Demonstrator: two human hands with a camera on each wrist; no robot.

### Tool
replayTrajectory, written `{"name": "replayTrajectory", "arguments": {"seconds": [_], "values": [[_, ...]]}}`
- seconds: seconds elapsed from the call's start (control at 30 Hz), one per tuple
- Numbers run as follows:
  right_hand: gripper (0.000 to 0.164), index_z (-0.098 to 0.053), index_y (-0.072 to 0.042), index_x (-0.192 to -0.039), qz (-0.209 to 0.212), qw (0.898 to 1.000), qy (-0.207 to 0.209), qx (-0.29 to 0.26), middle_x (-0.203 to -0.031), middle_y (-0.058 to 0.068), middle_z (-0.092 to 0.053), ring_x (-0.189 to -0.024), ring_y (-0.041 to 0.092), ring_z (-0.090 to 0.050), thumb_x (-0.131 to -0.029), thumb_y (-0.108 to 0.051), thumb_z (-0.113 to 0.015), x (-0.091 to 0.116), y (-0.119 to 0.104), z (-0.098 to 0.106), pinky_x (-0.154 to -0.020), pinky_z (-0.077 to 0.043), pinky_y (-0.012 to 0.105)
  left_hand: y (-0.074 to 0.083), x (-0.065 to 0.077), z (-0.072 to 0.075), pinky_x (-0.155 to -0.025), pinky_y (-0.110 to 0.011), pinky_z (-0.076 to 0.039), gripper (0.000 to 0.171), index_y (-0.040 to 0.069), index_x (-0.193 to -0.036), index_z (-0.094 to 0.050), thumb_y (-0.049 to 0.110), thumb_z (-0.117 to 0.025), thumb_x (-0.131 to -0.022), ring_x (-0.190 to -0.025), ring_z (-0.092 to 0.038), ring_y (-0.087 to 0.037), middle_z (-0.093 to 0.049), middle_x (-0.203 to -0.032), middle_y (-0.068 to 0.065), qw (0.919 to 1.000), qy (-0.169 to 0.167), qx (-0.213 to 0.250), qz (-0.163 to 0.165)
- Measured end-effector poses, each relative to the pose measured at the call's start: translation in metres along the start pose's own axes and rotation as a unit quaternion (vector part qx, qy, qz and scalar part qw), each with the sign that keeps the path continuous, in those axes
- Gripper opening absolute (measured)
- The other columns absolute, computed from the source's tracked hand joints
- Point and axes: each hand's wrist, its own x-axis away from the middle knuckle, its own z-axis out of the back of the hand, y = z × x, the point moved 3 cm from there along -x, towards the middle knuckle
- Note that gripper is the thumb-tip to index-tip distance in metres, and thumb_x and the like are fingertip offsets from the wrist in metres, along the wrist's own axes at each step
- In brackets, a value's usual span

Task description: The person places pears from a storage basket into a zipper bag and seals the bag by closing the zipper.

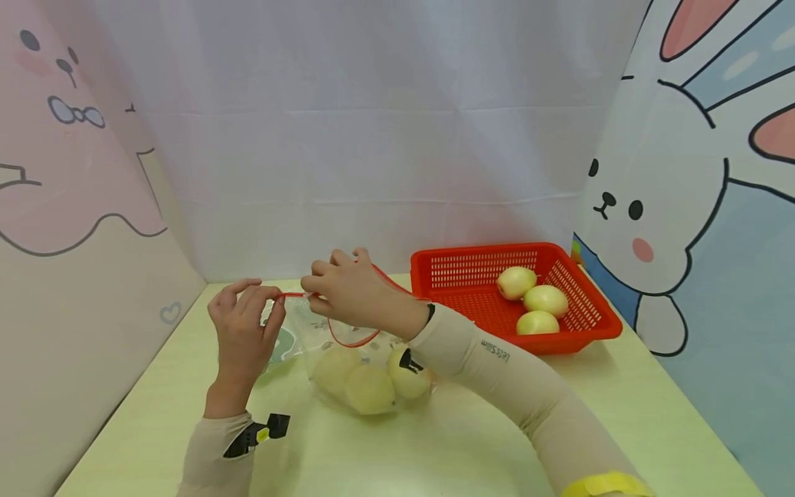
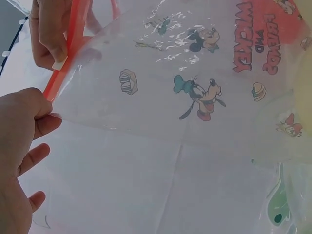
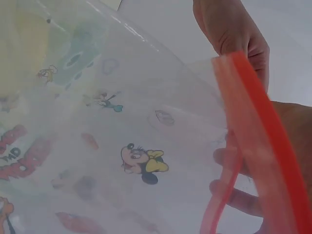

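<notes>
A clear zip bag [image 1: 304,328] with cartoon prints and a red zip strip [image 3: 265,124] stands on the table, its mouth held up. Several pale yellow, onion-like rounds [image 1: 370,390] lie in its bottom. My left hand [image 1: 244,324] pinches the bag's corner at the end of the strip between thumb and finger, the other fingers apart. Close beside it, my right hand [image 1: 354,290] pinches the strip at a small white slider [image 2: 60,64]. Beyond that hand, the red edge bows out in a loop, so part of the mouth gapes.
A red plastic basket [image 1: 466,317] stands at the back right, holding three more pale rounds [image 1: 545,301]. Clear plastic with a green print [image 1: 283,345] lies on the table [image 1: 348,459] behind the left hand. A white cloth backdrop [image 1: 373,152] rises behind.
</notes>
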Motion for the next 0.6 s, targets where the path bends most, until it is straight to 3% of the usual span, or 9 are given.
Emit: {"name": "replayTrajectory", "arguments": {"seconds": [0.27, 0.6], "values": [[0.019, -0.066, -0.026, -0.106, 0.009, 1.0, -0.006, -0.003, -0.091, -0.008, -0.056, -0.084, 0.017, -0.049, -0.103, -0.028, -0.048, 0.009, 0.008, 0.007, -0.076, -0.038, 0.038, 0.001, -0.002, -0.004, -0.082, -0.065, -0.027, 0.02, 0.0, -0.087, -0.064, 0.016, -0.054, -0.095, -0.1, -0.055, -0.044, -0.066, -0.081, -0.015, 0.9999, -0.009, -0.006, -0.009], [0.017, -0.068, -0.024, -0.101, 0.018, 0.999, 0.012, -0.034, -0.091, -0.008, -0.057, -0.083, 0.017, -0.048, -0.101, -0.024, -0.051, 0.015, 0.012, 0.008, -0.081, -0.04, 0.042, 0.003, -0.003, -0.004, -0.082, -0.065, -0.027, 0.021, 0.0, -0.086, -0.064, 0.016, -0.054, -0.095, -0.099, -0.055, -0.044, -0.066, -0.08, -0.016, 0.9999, -0.009, -0.009, -0.01]]}}
